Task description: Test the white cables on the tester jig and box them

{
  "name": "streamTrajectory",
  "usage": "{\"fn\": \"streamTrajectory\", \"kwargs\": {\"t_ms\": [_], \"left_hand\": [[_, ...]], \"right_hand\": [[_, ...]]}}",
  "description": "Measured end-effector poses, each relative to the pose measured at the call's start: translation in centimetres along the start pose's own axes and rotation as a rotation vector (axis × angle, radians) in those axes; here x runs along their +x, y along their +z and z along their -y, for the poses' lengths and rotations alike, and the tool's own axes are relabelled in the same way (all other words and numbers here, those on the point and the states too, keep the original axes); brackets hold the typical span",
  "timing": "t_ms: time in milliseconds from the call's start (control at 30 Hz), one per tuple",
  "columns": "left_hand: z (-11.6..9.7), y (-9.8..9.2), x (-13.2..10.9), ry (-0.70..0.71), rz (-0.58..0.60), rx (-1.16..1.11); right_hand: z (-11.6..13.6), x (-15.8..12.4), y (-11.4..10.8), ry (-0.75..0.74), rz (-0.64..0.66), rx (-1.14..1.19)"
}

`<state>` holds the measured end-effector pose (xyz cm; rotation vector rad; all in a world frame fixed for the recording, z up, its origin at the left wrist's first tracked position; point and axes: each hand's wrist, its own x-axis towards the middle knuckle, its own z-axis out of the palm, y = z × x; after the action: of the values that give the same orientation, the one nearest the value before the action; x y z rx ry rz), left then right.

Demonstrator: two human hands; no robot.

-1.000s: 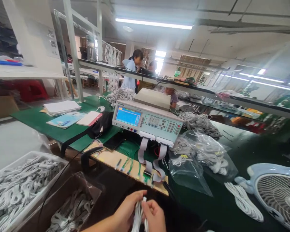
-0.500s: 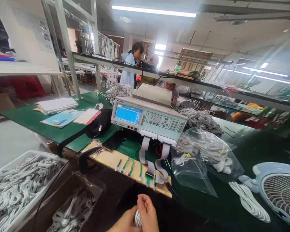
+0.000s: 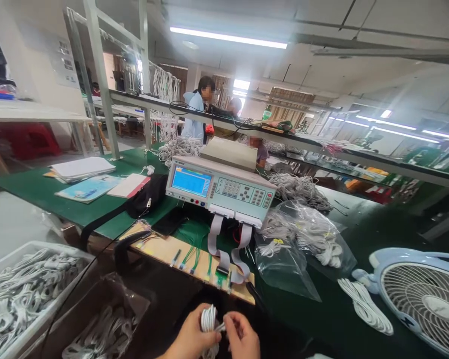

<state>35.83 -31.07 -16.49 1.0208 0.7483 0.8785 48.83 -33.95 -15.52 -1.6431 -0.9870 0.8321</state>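
Observation:
At the bottom centre, my left hand [image 3: 191, 335] is closed around a coiled white cable [image 3: 208, 319], whose loops stick up above the thumb. Just right of it, my right hand [image 3: 242, 335] pinches a short end of the same cable, which runs out sideways from the coil. Both hands are in front of the wooden board [image 3: 164, 252], which carries green wires and small connectors. Behind the board stands a tester [image 3: 224, 189] with a lit blue screen, joined to the board by grey ribbon cables [image 3: 214, 239].
Bagged cables [image 3: 322, 244], a cable bundle [image 3: 365, 306] and a fan [image 3: 426, 304] lie to the right. A white bin [image 3: 26, 294] and a brown box [image 3: 108, 324] of cables are at lower left. Papers [image 3: 82, 168] rest on the green table. People are beyond the shelf.
My hands have moved apart slightly; the coil now shows in my left hand, and my right hand holds its end out to the right. The view has shifted a little to the right.

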Motion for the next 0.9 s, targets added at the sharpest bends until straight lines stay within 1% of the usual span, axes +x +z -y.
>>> {"fn": "streamTrajectory", "kwargs": {"t_ms": [100,133,167,233,300,333,367,433,467,500,567,633,667,700,800,900], "left_hand": [[-1.0,0.7,-0.3,0.007,0.174,-0.086],[-1.3,0.8,-0.4,-0.005,0.198,-0.09],[-1.4,0.9,-0.4,-0.029,0.191,-0.084],[-1.6,0.9,-0.2,-0.118,0.126,-0.073],[-1.6,0.8,-0.1,-0.204,0.091,-0.068],[-1.7,0.8,0.0,-0.222,0.081,-0.059],[-1.8,0.7,-0.1,-0.222,0.056,-0.047],[-2.1,0.7,-0.2,-0.19,-0.043,-0.009],[-2.3,0.7,-0.3,-0.172,-0.097,0.007],[-2.5,0.7,-0.3,-0.162,-0.139,0.013],[-2.8,0.7,-0.4,-0.161,-0.178,-0.035],[-3.1,0.7,-0.3,-0.174,-0.179,-0.127],[-3.3,0.7,-0.1,-0.194,-0.168,-0.158],[-3.4,0.7,0.0,-0.217,-0.146,-0.168],[-3.9,0.4,0.5,-0.269,-0.056,-0.118],[-4.2,-0.5,0.9,-0.282,-0.012,-0.086]], "right_hand": [[0.2,-0.2,0.0,0.066,-0.046,0.101],[0.3,-0.3,0.0,0.067,-0.058,0.124],[0.4,-0.5,0.1,0.06,-0.075,0.141],[0.6,-0.8,0.4,0.036,-0.102,0.173],[0.8,-1.2,0.6,0.045,-0.059,0.2],[0.9,-1.4,0.7,0.058,-0.002,0.215],[1.1,-1.6,0.7,0.072,0.075,0.228],[1.5,-2.0,0.5,0.083,0.236,0.22],[1.8,-2.1,0.4,0.061,0.288,0.19],[2.1,-2.1,0.2,0.021,0.305,0.143],[2.7,-1.8,-0.1,-0.068,0.251,0.023],[3.0,-1.1,-0.4,-0.103,0.171,-0.027],[3.1,-0.6,-0.5,-0.077,0.15,-0.011],[3.2,-0.2,-0.5,-0.026,0.148,0.028],[3.3,0.9,-0.3,0.141,0.196,0.179],[3.4,1.5,0.1,0.19,0.217,0.258]]}}
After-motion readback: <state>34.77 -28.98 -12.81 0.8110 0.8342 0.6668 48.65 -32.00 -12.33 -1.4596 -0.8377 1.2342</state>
